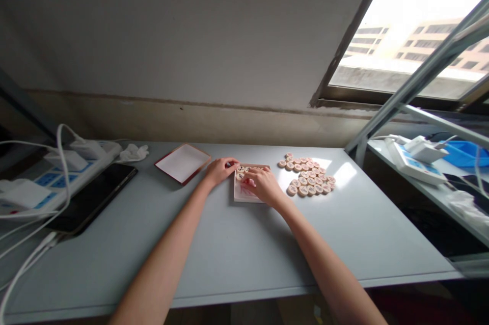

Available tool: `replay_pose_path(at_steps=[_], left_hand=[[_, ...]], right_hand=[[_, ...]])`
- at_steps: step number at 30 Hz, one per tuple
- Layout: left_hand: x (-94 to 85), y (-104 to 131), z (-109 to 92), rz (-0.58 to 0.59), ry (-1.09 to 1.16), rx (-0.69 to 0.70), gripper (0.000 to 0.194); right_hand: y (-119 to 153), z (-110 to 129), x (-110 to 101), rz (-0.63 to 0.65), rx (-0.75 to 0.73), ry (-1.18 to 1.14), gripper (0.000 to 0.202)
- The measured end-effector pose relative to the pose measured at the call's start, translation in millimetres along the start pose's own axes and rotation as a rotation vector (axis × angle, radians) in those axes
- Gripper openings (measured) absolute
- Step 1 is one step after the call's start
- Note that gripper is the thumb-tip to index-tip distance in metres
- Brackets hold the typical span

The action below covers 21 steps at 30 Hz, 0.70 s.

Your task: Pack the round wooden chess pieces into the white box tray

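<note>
A shallow open box (pixel 239 196) with a pale wooden rim and a pinkish bottom stands on the desk. Several round Chinese chess pieces (pixel 240 169) lie in its far left part. My left hand (pixel 220 170) grips the box's far left edge, finger and thumb curled there. Over the middle of the box is my right hand (pixel 263 185), fingers bent down and drawn together beside the pieces; what they hold, if anything, is hidden. To the right of the box, many loose Chinese chess pieces (pixel 303 190) lie flat in a cluster on the desk.
A red-edged box lid (pixel 183 162) lies left of my left hand, white inside up. Farther left are a black phone (pixel 95 197), a power strip (pixel 61 180) with white cables and crumpled tissue (pixel 133 153). A metal post (pixel 361 149) stands at the desk's right edge.
</note>
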<state>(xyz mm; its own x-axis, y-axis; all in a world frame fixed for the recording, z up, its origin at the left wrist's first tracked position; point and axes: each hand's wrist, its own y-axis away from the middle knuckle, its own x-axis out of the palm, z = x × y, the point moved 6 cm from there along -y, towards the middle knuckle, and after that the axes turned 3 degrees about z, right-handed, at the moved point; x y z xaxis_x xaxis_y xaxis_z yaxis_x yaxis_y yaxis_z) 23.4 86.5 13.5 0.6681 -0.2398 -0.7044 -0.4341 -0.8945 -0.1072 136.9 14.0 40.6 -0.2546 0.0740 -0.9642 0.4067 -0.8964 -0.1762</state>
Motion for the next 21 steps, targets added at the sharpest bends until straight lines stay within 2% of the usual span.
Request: replay_pose_path(at_steps=[4,7,10,15,21], left_hand=[[0.8,-0.3,1.5,-0.002,-0.004,-0.005,0.029],[1.2,-0.3,2.4,-0.007,-0.008,-0.006,0.029],[1.4,-0.2,3.2,-0.007,-0.020,-0.019,0.029],[1.5,0.0,2.3,-0.003,-0.038,-0.011,0.028],[1.2,0.8,1.3,-0.004,-0.041,-0.002,0.028]], right_hand=[[1.0,-7.4,-6.2,-0.019,0.014,-0.031,0.011],[6.5,-32.9,-18.6,-0.119,0.183,0.020,0.018],[18.4,-65.7,-30.2,-0.244,0.360,0.173,0.022],[30.3,-98.1,-24.9,-0.185,0.437,0.330,0.026],[33.6,-100.9,-26.8,-0.142,0.498,0.348,0.024]])
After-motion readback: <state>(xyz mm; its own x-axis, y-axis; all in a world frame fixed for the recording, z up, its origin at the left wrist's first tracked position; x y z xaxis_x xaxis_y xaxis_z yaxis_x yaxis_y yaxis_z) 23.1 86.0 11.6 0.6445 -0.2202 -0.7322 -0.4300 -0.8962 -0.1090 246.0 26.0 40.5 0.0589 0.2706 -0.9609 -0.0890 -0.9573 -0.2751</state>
